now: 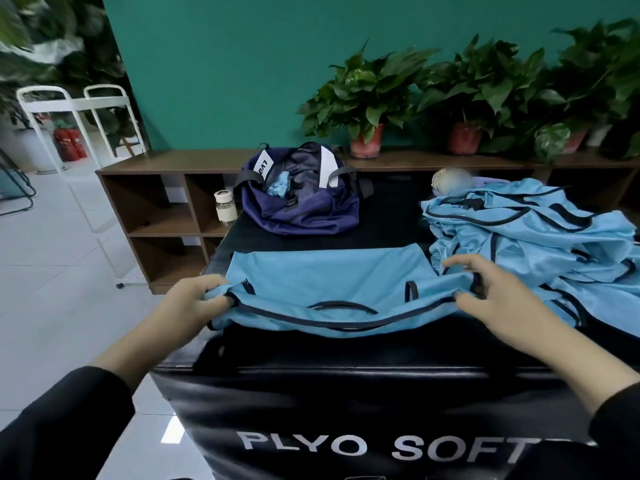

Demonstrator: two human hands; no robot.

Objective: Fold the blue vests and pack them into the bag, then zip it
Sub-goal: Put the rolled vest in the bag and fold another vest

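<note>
A light blue vest (332,282) with dark trim lies spread across the black padded box (346,393) in front of me. My left hand (194,303) grips its near left corner. My right hand (491,296) pinches its near right edge, fingers curled over the trim. A navy bag (304,202) stands open at the far end of the box, with a bit of blue cloth showing inside. A loose pile of more blue vests (533,237) lies at the right.
A small jar (225,206) stands left of the bag. Behind runs a brown wooden shelf unit (156,202) with potted plants (367,98) on top. A white metal rack (76,109) stands on the tiled floor at left.
</note>
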